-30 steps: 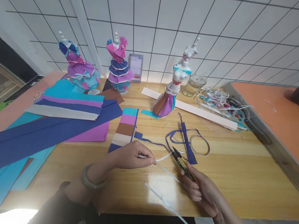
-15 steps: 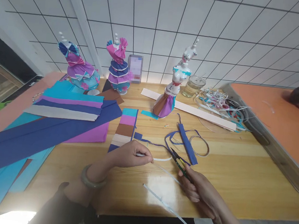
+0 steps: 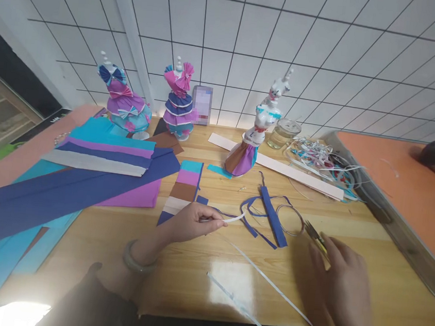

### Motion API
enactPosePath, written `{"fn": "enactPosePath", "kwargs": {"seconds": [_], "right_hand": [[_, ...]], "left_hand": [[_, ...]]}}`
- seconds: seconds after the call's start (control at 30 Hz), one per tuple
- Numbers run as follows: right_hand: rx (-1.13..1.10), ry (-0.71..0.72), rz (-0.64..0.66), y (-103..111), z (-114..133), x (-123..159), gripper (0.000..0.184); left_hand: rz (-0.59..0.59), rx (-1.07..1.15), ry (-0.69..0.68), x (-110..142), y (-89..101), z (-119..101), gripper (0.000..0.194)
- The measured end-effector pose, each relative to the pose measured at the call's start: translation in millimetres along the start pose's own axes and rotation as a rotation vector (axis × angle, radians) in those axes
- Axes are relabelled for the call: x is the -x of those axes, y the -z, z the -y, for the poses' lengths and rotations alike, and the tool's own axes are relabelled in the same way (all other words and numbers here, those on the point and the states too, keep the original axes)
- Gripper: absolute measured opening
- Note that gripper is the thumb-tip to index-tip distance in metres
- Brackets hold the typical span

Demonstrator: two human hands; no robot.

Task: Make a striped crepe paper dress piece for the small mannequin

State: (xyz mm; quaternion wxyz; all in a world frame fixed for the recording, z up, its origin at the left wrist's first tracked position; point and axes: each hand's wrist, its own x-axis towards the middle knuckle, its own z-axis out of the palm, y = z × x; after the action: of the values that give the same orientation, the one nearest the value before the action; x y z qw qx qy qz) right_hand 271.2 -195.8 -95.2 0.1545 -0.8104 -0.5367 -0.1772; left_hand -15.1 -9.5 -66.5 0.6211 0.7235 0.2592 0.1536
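My left hand [image 3: 198,221] pinches a narrow white strip [image 3: 235,219] whose free end curves up to the right over the table. Out to the right, my right hand [image 3: 345,280] is closed around a small pair of dark scissors [image 3: 316,237] with some yellow on them, points toward the back left. Between the hands lie a folded dark blue strip [image 3: 273,215], thin blue ribbon curls and a thin wire ring [image 3: 291,220]. Nearer me, two more white strips lie on the wood, one of them a long strip [image 3: 270,282] running toward the right.
Dressed figurines [image 3: 179,104] stand at the back left, and a partly dressed white figurine [image 3: 263,118] stands mid-back. Behind it are a glass of liquid [image 3: 284,133] and a heap of scraps [image 3: 319,160]. Coloured paper sheets [image 3: 109,159] cover the left side; a phone [image 3: 202,104] leans on the wall.
My right hand has moved right with the scissors, away from the white strip. My left hand has stayed nearly in place, still pinching its strip. The view has shifted slightly.
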Motion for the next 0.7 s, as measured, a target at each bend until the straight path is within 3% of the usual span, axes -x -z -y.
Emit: {"fn": "enactPosePath", "kwargs": {"seconds": [0.03,0.1,0.17,0.27,0.37,0.53,0.7], "right_hand": [[-0.141,0.064,-0.017,3,17,1,0.046],[-0.41,0.188,0.099,7,55,5,0.036],[-0.552,0.274,0.3,7,91,12,0.044],[-0.69,0.276,0.41,-3,126,20,0.051],[-0.867,0.126,0.444,-9,139,17,0.052],[-1.416,-0.343,0.568,5,140,-17,0.039],[-1.59,-0.57,0.384,10,136,-41,0.021]], "left_hand": [[0.005,0.003,-0.01,0,-0.5,0,0.033],[0.014,0.012,-0.031,0,-1.0,0,0.033],[0.017,0.018,-0.061,1,-1.0,0,0.033],[0.006,0.019,-0.11,2,0.2,-1,0.031],[0.012,0.006,-0.167,3,2.2,-1,0.028],[0.062,-0.07,-0.204,4,3.0,4,0.029],[0.091,-0.104,-0.127,4,1.5,6,0.033]]}}
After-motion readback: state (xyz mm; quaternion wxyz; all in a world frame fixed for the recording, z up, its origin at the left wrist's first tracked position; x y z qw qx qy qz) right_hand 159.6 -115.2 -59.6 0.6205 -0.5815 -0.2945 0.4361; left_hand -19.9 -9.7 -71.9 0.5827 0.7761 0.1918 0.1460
